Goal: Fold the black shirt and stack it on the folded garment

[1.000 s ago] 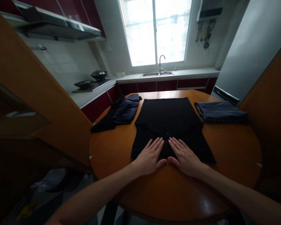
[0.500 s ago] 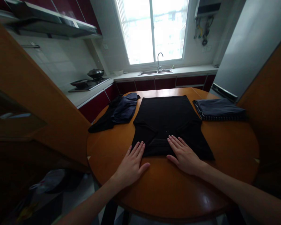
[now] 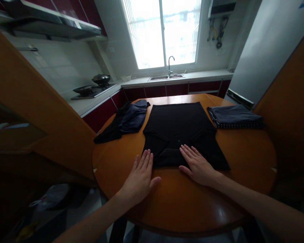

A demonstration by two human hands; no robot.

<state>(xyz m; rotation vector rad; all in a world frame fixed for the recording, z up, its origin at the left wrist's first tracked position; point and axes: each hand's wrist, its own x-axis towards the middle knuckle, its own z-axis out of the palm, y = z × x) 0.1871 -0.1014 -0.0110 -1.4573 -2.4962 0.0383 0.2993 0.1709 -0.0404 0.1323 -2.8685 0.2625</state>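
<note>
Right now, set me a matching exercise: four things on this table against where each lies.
Things:
1. black shirt
2. folded grey garment
3. dark blue garment
4. left hand

Places:
A. far right of the table
B. far left of the table
C. spread flat in the middle
D. at the shirt's near left corner

Pairs: 1-C, 2-A, 3-B, 4-D
</note>
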